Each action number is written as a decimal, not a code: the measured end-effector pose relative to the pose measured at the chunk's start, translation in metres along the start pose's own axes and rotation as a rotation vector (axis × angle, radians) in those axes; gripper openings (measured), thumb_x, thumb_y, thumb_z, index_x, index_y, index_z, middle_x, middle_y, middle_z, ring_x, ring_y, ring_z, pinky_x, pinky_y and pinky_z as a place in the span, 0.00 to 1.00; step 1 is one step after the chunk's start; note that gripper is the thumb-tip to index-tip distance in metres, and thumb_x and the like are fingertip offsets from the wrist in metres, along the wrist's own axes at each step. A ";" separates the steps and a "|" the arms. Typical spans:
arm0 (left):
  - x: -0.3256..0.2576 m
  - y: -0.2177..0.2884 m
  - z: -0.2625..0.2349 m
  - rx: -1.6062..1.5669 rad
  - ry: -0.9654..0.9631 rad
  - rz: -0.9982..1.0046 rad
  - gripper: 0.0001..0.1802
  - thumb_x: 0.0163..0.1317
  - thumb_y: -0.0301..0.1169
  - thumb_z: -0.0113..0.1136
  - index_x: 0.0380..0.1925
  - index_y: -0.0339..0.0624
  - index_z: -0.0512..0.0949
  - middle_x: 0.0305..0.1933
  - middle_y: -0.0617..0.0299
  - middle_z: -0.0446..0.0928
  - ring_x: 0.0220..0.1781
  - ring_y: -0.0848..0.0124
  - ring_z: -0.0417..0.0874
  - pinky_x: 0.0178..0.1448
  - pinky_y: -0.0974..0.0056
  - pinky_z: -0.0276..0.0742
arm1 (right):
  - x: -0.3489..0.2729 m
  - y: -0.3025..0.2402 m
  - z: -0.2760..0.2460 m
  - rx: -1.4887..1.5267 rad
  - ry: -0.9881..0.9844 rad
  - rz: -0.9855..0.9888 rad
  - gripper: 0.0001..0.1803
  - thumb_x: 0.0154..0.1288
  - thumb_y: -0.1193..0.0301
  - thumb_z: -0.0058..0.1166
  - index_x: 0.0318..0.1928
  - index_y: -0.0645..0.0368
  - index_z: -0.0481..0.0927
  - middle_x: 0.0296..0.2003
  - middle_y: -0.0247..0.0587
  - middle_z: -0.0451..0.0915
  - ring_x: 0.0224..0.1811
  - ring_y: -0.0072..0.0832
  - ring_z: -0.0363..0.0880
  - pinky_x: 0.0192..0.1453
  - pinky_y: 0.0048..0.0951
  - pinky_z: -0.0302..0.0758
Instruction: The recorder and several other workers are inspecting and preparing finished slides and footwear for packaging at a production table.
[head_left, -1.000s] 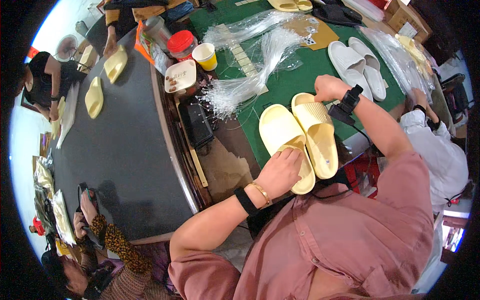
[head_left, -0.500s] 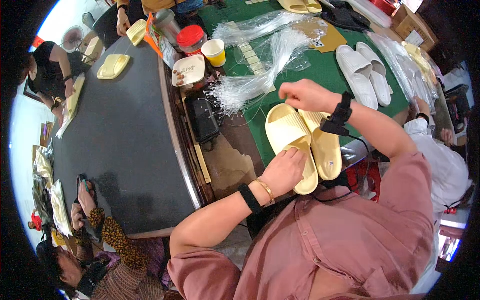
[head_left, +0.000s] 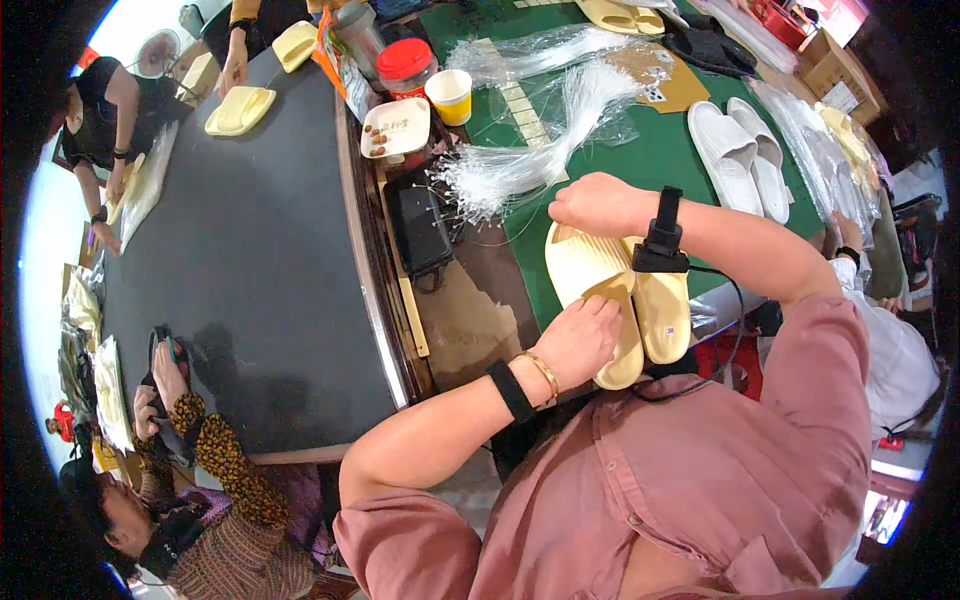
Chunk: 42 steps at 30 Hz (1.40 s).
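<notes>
Two pale yellow slippers lie side by side in front of me, a left slipper [head_left: 622, 362] and a right slipper [head_left: 664, 318], toes pointing away. My left hand [head_left: 578, 345] rests over the left slipper's foot opening, its bent fingertips pressed together at the strap's rear edge. Whatever they pinch is hidden. Above the toe end, my right hand [head_left: 605, 206] is closed, knuckles up; I cannot make out what is in its fingers. Beyond it spreads a bundle of thin clear plastic ties [head_left: 570, 130] with white ends.
Grey slippers [head_left: 722, 150] stand to the right on the green mat [head_left: 530, 240]. A yellow paper cup [head_left: 450, 98], a red-lidded jar [head_left: 406, 68], a small white dish [head_left: 396, 128] and a black case [head_left: 420, 228] are at the left. Co-workers surround the dark conveyor belt [head_left: 260, 260].
My right hand has come slightly left and down, nearer the left slipper's toe. My left hand stays at the strap. At the upper left, yellow slippers have shifted along the belt.
</notes>
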<state>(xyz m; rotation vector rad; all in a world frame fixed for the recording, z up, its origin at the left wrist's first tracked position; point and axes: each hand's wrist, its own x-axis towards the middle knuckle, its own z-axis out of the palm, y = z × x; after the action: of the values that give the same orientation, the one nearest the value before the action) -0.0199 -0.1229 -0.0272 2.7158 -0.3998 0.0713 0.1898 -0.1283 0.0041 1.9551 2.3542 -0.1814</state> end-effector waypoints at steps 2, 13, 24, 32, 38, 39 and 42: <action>0.000 0.000 -0.001 -0.017 0.016 0.002 0.21 0.45 0.35 0.68 0.39 0.38 0.75 0.43 0.57 0.72 0.49 0.61 0.72 0.52 0.60 0.72 | -0.004 0.001 0.001 0.016 0.010 0.050 0.06 0.58 0.69 0.51 0.29 0.58 0.78 0.29 0.46 0.81 0.32 0.44 0.82 0.35 0.43 0.77; 0.013 -0.025 -0.036 -0.294 0.580 -0.250 0.09 0.54 0.25 0.60 0.37 0.41 0.77 0.37 0.52 0.76 0.42 0.52 0.77 0.46 0.54 0.76 | -0.059 -0.022 0.015 0.582 0.151 0.267 0.08 0.60 0.68 0.54 0.33 0.60 0.77 0.31 0.50 0.79 0.36 0.49 0.78 0.40 0.43 0.74; 0.018 -0.051 -0.021 -0.589 0.364 -0.615 0.10 0.55 0.28 0.59 0.36 0.35 0.79 0.32 0.47 0.81 0.35 0.54 0.84 0.40 0.58 0.78 | -0.061 -0.060 0.018 0.902 0.531 0.343 0.06 0.62 0.75 0.53 0.39 0.63 0.79 0.30 0.43 0.81 0.31 0.33 0.80 0.38 0.29 0.76; 0.018 -0.053 -0.020 -0.653 0.376 -0.609 0.13 0.64 0.35 0.56 0.38 0.37 0.81 0.32 0.50 0.82 0.33 0.60 0.85 0.38 0.62 0.78 | -0.067 -0.048 0.032 1.251 0.567 0.477 0.09 0.65 0.76 0.53 0.44 0.64 0.78 0.33 0.35 0.80 0.34 0.18 0.76 0.40 0.22 0.75; 0.019 -0.052 -0.021 -0.553 0.372 -0.567 0.15 0.66 0.37 0.54 0.37 0.35 0.80 0.33 0.46 0.80 0.36 0.51 0.82 0.41 0.57 0.76 | -0.070 -0.043 0.038 1.395 0.546 0.491 0.09 0.66 0.79 0.51 0.46 0.65 0.76 0.36 0.33 0.78 0.37 0.16 0.75 0.43 0.21 0.75; 0.019 -0.052 -0.021 -0.565 0.359 -0.575 0.15 0.66 0.37 0.54 0.37 0.35 0.80 0.33 0.46 0.80 0.36 0.51 0.82 0.41 0.57 0.76 | -0.069 -0.044 0.039 1.387 0.572 0.473 0.10 0.65 0.78 0.53 0.46 0.65 0.76 0.36 0.33 0.79 0.37 0.17 0.76 0.43 0.21 0.75; 0.018 -0.051 -0.022 -0.546 0.383 -0.560 0.15 0.66 0.37 0.54 0.36 0.34 0.80 0.34 0.45 0.79 0.38 0.48 0.80 0.42 0.55 0.75 | -0.067 -0.047 0.041 1.371 0.599 0.464 0.10 0.64 0.77 0.54 0.46 0.65 0.77 0.36 0.34 0.79 0.37 0.17 0.77 0.43 0.21 0.75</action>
<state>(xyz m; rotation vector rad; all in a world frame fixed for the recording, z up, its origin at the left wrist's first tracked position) 0.0118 -0.0742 -0.0241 2.1122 0.4010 0.2742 0.1555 -0.2080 -0.0250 3.4108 2.0130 -1.7587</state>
